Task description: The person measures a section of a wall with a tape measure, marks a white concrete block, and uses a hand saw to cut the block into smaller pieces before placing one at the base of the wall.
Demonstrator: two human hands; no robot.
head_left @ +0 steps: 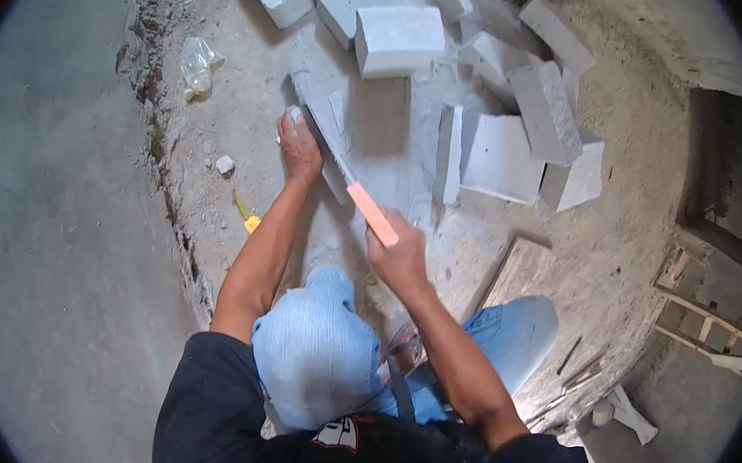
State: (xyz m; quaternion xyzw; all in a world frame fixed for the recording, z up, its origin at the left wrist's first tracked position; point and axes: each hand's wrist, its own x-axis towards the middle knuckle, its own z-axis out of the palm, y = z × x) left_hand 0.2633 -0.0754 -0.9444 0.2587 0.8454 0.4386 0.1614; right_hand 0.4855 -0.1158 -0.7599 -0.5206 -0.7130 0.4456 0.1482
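My right hand [399, 254] is closed round the orange-pink handle of a hand saw [374, 217]. The toothed blade runs up and to the left from the handle, along a narrow grey block [330, 170] lying on the dusty ground. Against that block's left side my left hand [299, 148] grips near its far end, close beside the blade. Part of the block is hidden by the blade and hand, so I cannot tell how deep the blade sits. My bent, denim-covered knee [316, 342] is just below the block's near end.
Pale grey blocks [398, 42] lie loosely piled ahead and to the right. Left of my arm are a crumpled plastic bag [197, 67], a white chunk [225, 165] and a yellow tape measure [252, 224]. A board [519, 268] lies right; a wooden ladder-like frame [706, 329] stands farther off.
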